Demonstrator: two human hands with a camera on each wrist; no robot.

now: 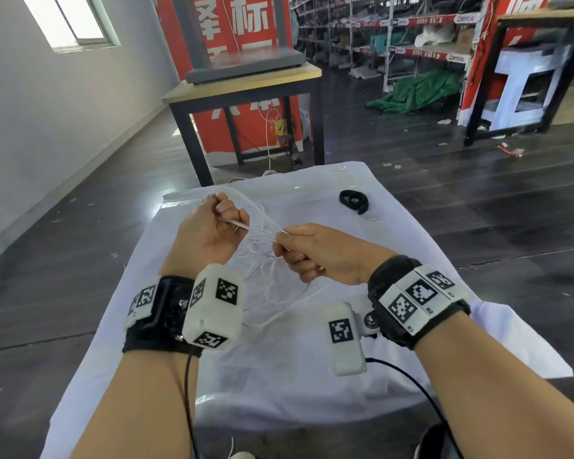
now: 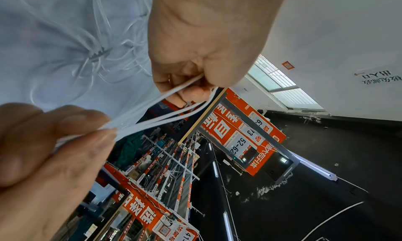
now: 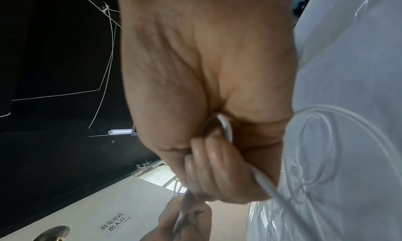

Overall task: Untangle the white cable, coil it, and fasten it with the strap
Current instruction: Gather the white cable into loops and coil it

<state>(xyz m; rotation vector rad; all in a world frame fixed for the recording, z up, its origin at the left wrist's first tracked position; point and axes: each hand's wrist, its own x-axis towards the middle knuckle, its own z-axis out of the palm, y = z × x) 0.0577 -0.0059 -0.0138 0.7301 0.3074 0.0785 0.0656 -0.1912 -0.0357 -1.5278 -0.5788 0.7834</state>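
A thin white cable (image 1: 265, 226) runs in several strands between my two hands above the white cloth (image 1: 312, 376). My left hand (image 1: 219, 223) is a fist around one bunch of strands, also seen as the left hand (image 2: 195, 64) in its wrist view. My right hand (image 1: 299, 250) pinches the other end of the bunch between thumb and fingers, shown again as the right hand (image 3: 217, 158). Loose tangled loops of cable (image 1: 272, 293) hang down onto the cloth between my wrists. The black strap (image 1: 353, 201) lies curled at the cloth's far right, apart from both hands.
A wooden-topped table with black legs (image 1: 246, 87) stands just beyond the cloth. Red banners (image 1: 239, 24) and warehouse shelves (image 1: 395, 38) fill the background. Green fabric (image 1: 415, 91) lies on the dark floor to the right.
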